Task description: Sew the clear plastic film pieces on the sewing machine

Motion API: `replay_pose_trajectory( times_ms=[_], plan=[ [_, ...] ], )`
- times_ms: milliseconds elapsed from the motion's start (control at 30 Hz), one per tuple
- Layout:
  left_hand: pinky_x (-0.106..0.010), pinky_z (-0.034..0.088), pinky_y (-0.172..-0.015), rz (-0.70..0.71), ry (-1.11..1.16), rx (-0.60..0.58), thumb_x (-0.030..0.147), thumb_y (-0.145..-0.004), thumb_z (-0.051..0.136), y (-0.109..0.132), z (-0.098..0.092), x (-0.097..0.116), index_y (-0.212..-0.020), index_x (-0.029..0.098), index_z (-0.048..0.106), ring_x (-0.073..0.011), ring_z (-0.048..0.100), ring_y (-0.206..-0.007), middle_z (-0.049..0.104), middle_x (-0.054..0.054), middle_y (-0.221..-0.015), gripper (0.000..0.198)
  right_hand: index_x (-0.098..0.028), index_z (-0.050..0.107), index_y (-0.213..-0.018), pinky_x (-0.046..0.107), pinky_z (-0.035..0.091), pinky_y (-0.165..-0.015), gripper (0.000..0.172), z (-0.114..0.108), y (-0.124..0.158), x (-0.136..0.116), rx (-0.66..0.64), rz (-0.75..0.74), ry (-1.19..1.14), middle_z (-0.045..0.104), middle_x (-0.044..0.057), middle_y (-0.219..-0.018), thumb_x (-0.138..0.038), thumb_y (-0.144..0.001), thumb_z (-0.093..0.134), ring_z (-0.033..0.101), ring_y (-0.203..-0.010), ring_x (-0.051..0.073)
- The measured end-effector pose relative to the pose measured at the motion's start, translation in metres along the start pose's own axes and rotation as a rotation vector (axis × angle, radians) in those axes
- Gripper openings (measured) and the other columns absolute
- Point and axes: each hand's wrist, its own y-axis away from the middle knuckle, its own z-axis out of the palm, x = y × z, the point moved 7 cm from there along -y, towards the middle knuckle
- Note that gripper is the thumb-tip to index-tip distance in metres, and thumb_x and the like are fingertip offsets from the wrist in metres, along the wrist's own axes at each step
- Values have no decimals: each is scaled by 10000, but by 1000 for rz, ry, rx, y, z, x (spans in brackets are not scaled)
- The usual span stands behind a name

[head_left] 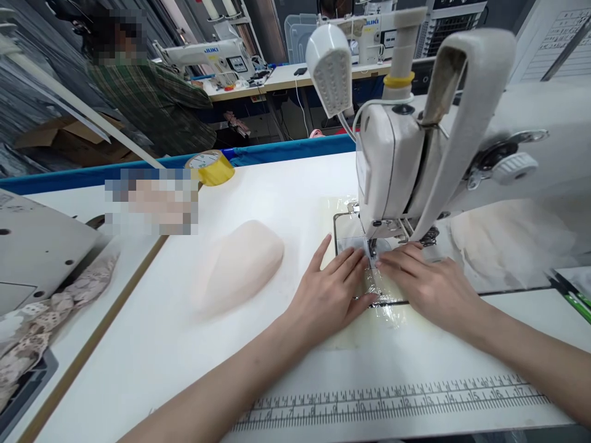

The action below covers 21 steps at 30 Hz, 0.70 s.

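Note:
A white sewing machine [392, 166] stands over the table, its needle and presser foot [372, 246] low at the stitching plate. My left hand [330, 286] lies left of the foot, palm down with fingers spread, the fingertips close to the needle area. On the right of the foot, my right hand [427, 280] has its fingers pressed together near the plate; whatever lies beneath them is hidden or too thin to make out. A pale beige moulded cup [252, 264] rests on the white table [184, 369], left of my left hand.
Pale fabric [503, 240] lies right, beside green-and-black tools [575, 295]. A yellow tape roll [211, 168] sits at the back edge. A printed ruler [369, 403] runs along the front. Lace fabric [60, 314] is far left. A person [152, 101] sits behind.

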Motion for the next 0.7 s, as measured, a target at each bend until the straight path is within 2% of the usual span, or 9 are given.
replay_pose_trajectory(
  times_ms=[300, 567, 700],
  plan=[
    [-566, 169, -1151, -63, 20, -91, 475, -952, 383, -7, 9, -13, -1308, 94, 491, -257, 457, -1278, 497, -119, -1356, 532, -121, 663, -1062, 414, 384, -970, 353, 0, -3, 9, -37, 33, 59, 696, 72, -1011, 5, -813, 446, 607, -912, 213],
    [-589, 179, -1130, -93, 0, -69, 470, -943, 400, -8, 10, -17, -1329, 128, 478, -298, 440, -1283, 501, -107, -1358, 522, -156, 690, -1016, 410, 361, -1006, 319, -4, -2, 13, -29, 50, 39, 703, 49, -963, -35, -862, 438, 610, -882, 192],
    [-585, 181, -1128, -100, -25, -84, 483, -938, 408, -8, 9, -16, -1330, 137, 478, -300, 434, -1280, 508, -94, -1357, 527, -170, 693, -1018, 399, 397, -969, 329, -7, 1, 16, -22, 56, 26, 705, 47, -945, -41, -865, 432, 619, -867, 194]
  ],
)
